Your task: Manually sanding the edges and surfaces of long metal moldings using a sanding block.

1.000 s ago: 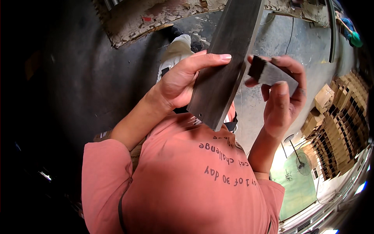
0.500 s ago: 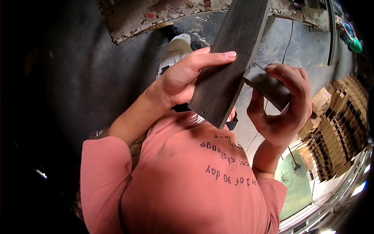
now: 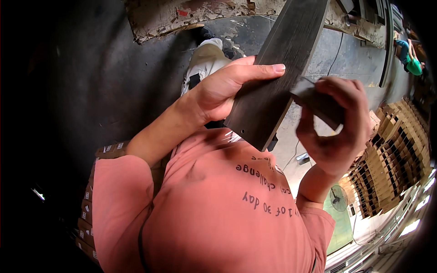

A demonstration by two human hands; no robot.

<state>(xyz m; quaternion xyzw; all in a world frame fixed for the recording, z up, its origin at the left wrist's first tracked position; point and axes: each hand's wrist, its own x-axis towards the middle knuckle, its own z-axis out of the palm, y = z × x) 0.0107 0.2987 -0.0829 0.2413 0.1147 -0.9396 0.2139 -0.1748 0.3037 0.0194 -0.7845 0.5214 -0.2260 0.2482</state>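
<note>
A long dark grey wood-grained board (image 3: 262,103) slants from the top of the view down toward my chest, with a small hole near its close end. My left hand (image 3: 221,89) is closed on its left edge, thumb lying across the upper face and the other fingers hidden beneath. Against the board's right edge is the end of a dark rectangular block (image 3: 320,102). My right hand (image 3: 344,122) pinches this block between thumb and curled fingers, slightly blurred. Whether the block is a sanding block or a wood offcut I cannot tell.
A worn bench (image 3: 157,25) with a chipped edge crosses the far side. Stacked brown slats or cartons (image 3: 387,159) stand at right, near a fan (image 3: 337,198). Cartons (image 3: 86,211) are piled at left. Another person (image 3: 412,61) is at the far right.
Both hands, the board and the block have shifted slightly right in the view, along with some background. The block remains at the board's right edge, and both grips are unchanged.
</note>
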